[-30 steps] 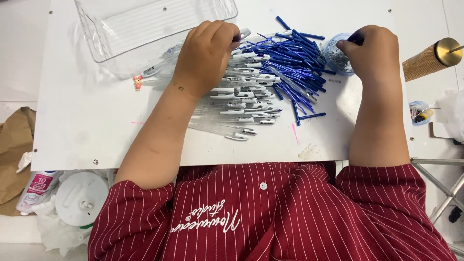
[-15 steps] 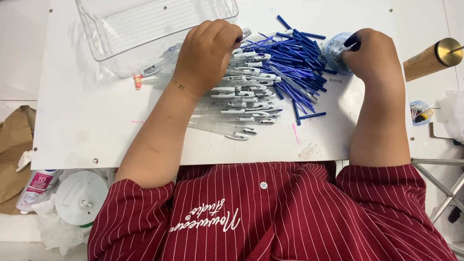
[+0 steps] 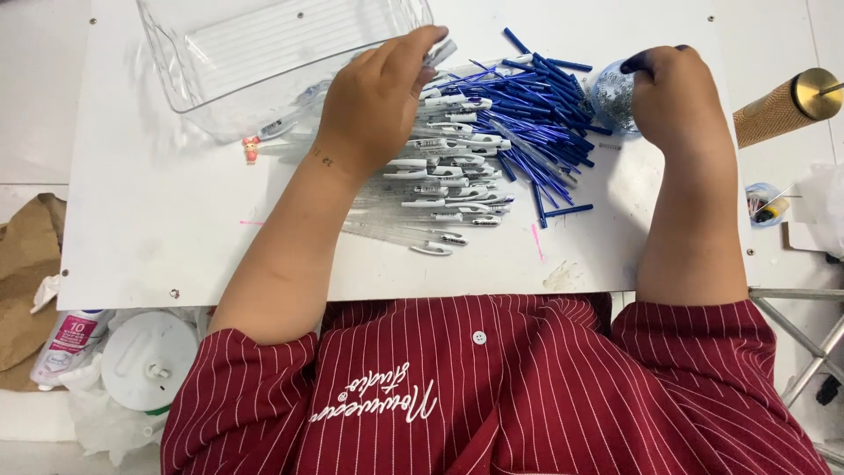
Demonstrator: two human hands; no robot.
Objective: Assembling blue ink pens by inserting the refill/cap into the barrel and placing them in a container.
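The left hand (image 3: 374, 97) pinches one clear pen barrel (image 3: 440, 53) at the top of the pile of barrels (image 3: 440, 185), its long side pointing to 2 o'clock. At 3 o'clock, the right hand (image 3: 673, 92) holds a small cup (image 3: 613, 92) beside the blue refills (image 3: 536, 132) on the table (image 3: 158, 229).

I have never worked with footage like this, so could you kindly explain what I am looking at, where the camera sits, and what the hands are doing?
There is no machine here: one camera is worn on a person's head and looks down at their own two bare hands over a white table. On it lie a pile of clear pen barrels with white clips, a heap of blue pen refills and a clear plastic tray. The left hand pinches one pen part above the pile. The right hand grips a small clear container, its contents too small to tell.
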